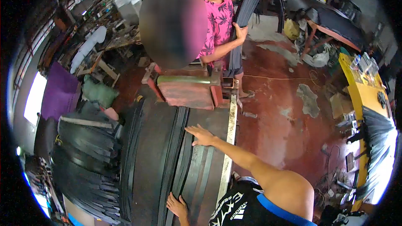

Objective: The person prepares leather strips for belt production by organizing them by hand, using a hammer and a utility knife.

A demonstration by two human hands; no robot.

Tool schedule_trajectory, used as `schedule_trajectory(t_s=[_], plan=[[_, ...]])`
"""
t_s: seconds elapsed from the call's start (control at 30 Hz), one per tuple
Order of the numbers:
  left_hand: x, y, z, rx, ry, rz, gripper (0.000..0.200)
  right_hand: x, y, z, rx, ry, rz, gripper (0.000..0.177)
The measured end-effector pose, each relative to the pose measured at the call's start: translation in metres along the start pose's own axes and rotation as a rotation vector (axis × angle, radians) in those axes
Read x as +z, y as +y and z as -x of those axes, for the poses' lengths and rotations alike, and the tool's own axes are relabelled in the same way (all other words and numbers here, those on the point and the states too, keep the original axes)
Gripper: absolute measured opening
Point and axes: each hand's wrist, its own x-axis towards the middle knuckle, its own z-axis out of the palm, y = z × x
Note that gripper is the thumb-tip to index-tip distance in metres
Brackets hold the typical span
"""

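Observation:
My right hand (201, 134) lies with its fingers stretched out at the edge of a bundle of long black strips (169, 167), which look like rubber. Nearer to me, my left hand (177, 205) rests on the same strips, its fingers spread. Neither hand is wrapped round anything. The strips run lengthwise along a dark worktable (146, 142), and a few flat strips (201, 169) lie apart on its right side. At the far end of the table stands a reddish machine with a roller (184, 79).
Beyond the machine a co-worker (220, 25) holds a bent bundle of black strips (251, 4). More black strips (88, 159) hang in a heap on the left. A pale metal rail (228, 150) edges the table. A yellow bench (356, 88) stands at the right on red floor.

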Motion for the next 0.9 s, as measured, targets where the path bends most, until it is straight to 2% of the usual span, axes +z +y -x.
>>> schedule_trajectory(t_s=[0.07,0.27,0.37,0.47,0.53,0.57,0.6,0.67,0.73,0.77,0.83,0.9], plan=[[0.001,-0.001,0.001,0.02,0.047,0.008,0.053,0.001,-0.003,0.0,0.025,-0.021,-0.009,0.098],[-0.005,0.002,0.0,-0.005,0.008,0.024,0.053,-0.013,-0.013,0.002,0.009,-0.052,-0.024,0.098],[0.001,-0.004,0.006,0.013,0.035,-0.014,0.052,-0.009,-0.018,-0.005,-0.009,-0.029,0.06,0.096],[-0.01,0.007,-0.004,0.18,0.073,-0.05,0.052,-0.014,-0.032,-0.003,0.033,-0.07,0.214,0.094],[-0.01,0.001,-0.002,0.11,0.127,-0.054,0.049,-0.008,-0.049,0.006,-0.022,-0.023,0.351,0.09],[-0.011,0.001,-0.001,0.172,0.211,-0.082,0.049,-0.006,-0.057,0.012,-0.027,0.011,0.327,0.087],[-0.009,0.0,0.0,0.219,0.204,-0.076,0.049,-0.005,-0.063,0.019,-0.041,0.044,0.31,0.084],[-0.007,-0.002,0.002,0.145,0.225,-0.064,0.051,0.001,-0.074,0.037,-0.034,0.132,0.242,0.075],[-0.005,0.0,-0.001,0.209,0.28,-0.053,0.052,0.001,-0.085,0.063,-0.017,0.237,0.151,0.06],[-0.003,-0.002,0.0,0.203,0.285,-0.064,0.052,0.0,-0.089,0.082,-0.001,0.25,0.158,0.06],[-0.006,-0.004,0.003,0.2,0.292,-0.07,0.053,0.002,-0.098,0.124,0.007,0.43,-0.005,0.035],[-0.01,0.001,0.004,0.198,0.331,-0.054,0.052,0.004,-0.1,0.169,0.008,0.529,0.021,0.024]])
